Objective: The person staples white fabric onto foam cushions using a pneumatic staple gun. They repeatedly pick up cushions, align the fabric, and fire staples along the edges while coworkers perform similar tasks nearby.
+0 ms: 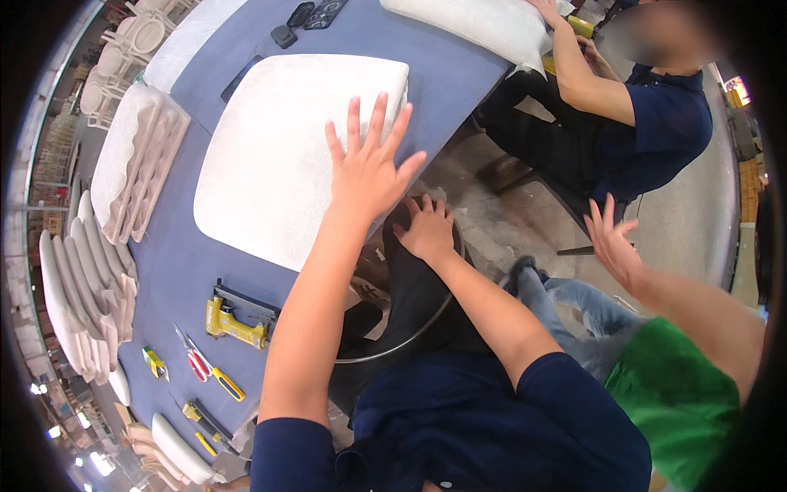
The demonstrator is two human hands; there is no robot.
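Observation:
A large white upholstered seat pad (270,156) lies flat on the blue-covered table. My left hand (367,172) is spread over its right edge with the fingers apart, holding nothing. Lower down, my right hand (428,232) rests on my dark-trousered leg, fingers stretched out and nothing in them. Left of my left forearm lie a yellow and black staple gun (235,320), red-handled scissors (197,361) and a yellow-handled screwdriver (228,384). A small yellow and green packet (154,362) is beside them.
Stacked pale seat pads (86,287) and wavy-edged padded pieces (139,168) line the table's left side. At upper right, a seated co-worker (656,131) handles another white pad (467,25). Someone in a green shirt (672,394) reaches in from the right. A second staple gun (209,422) lies nearby.

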